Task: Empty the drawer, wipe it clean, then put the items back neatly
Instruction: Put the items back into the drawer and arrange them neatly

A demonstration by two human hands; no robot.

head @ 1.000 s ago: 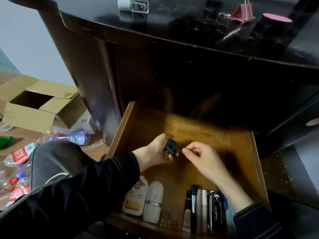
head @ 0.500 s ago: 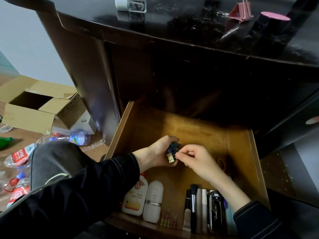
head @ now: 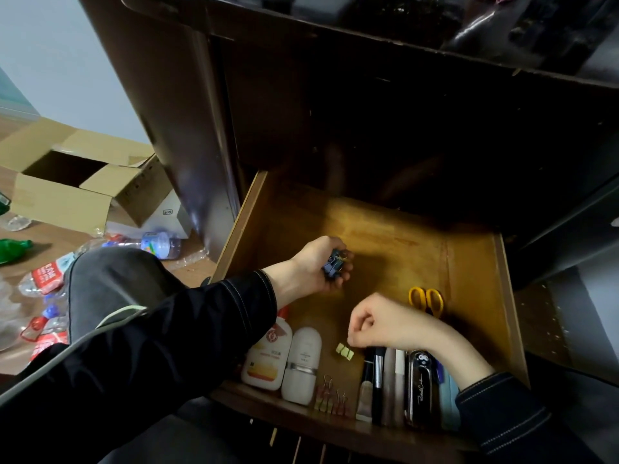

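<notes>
The open wooden drawer (head: 469, 262) sticks out of a dark cabinet. My left hand (head: 315, 266) hovers over its middle, cupped around a bunch of dark blue binder clips (head: 333, 267). My right hand (head: 385, 321) is lower and nearer the front, fingers pinched just above the pale yellow binder clips (head: 345, 350) on the drawer floor; whether they touch is unclear. Along the front lie two white bottles (head: 284, 360), pink clips (head: 330, 396), a brush and tubes (head: 378, 380) and a black case (head: 420, 386). Yellow-handled scissors (head: 426, 300) lie behind my right wrist.
The dark cabinet top (head: 402, 25) overhangs the drawer. On the floor at left stand an open cardboard box (head: 67, 185) and several plastic bottles (head: 147, 244). My knee (head: 110, 283) is beside the drawer's left wall.
My right hand took the pale yellow clips from the bunch in my left hand and carried them down toward the drawer front. The camera tilted down, revealing the scissors.
</notes>
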